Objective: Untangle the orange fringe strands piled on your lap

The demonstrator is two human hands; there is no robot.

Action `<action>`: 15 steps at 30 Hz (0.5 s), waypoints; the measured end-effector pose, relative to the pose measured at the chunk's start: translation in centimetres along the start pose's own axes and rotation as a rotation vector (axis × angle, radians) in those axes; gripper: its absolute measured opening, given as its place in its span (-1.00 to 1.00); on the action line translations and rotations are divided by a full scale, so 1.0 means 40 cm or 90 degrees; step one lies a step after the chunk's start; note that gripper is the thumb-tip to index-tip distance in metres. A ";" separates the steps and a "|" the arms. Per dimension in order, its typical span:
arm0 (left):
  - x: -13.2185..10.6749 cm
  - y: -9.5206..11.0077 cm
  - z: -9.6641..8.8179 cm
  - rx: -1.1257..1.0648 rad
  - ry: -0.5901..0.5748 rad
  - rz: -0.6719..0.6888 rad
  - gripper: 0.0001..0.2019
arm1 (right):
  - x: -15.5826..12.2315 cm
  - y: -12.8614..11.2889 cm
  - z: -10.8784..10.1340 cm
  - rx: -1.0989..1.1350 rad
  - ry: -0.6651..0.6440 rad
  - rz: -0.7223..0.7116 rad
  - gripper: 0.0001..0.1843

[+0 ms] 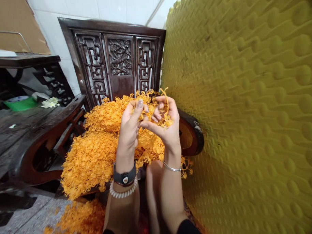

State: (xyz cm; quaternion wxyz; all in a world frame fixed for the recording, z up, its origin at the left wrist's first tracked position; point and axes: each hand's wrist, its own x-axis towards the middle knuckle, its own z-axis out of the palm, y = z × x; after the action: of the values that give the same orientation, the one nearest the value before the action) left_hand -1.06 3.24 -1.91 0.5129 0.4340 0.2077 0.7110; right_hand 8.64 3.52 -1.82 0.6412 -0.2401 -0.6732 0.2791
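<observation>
A large heap of orange, thin, branching pieces [91, 160], like plastic flower stems, fills the seat of a carved dark wooden chair [121, 84]. Above the heap, my two hands are close together. My left hand [130, 124] is closed, thumb against curled fingers, with a bit of orange showing between them. My right hand [168, 121] has curled fingers around an orange branching piece [167, 120]; its thin curved stem sticks up past the fingers. The thumb of my right hand reaches toward my left fingers, and the exact contact there is hidden.
A yellow bumpy foam mat [242, 103] stands like a wall on the right. At left is a dark wooden table [7, 118] with a green roll-like object [19, 103] and pale flowers [50, 102]. More orange pieces [77, 222] lie low by the floor.
</observation>
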 end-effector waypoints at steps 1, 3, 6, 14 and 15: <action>-0.003 0.001 0.000 0.012 -0.005 0.008 -0.86 | -0.001 -0.004 0.000 -0.038 0.023 -0.027 -0.28; -0.009 0.006 0.001 0.039 -0.043 0.017 -0.86 | -0.005 -0.014 -0.002 -0.103 0.045 -0.071 -0.16; -0.020 0.018 0.003 0.089 -0.130 0.010 -0.83 | -0.010 -0.029 -0.010 -0.165 0.036 -0.113 -0.07; -0.053 0.061 0.008 0.269 -0.304 0.074 -0.55 | -0.009 -0.040 -0.015 -0.143 -0.008 -0.095 -0.13; -0.055 0.062 0.008 0.299 -0.316 0.076 -0.54 | -0.009 -0.039 -0.013 -0.129 -0.016 -0.084 -0.14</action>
State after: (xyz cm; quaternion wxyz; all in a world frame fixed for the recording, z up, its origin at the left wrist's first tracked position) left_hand -1.94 0.23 -0.80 0.3914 0.7115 0.2086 0.5450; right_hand 9.26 2.19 -1.00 0.6220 -0.2555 -0.7204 0.1699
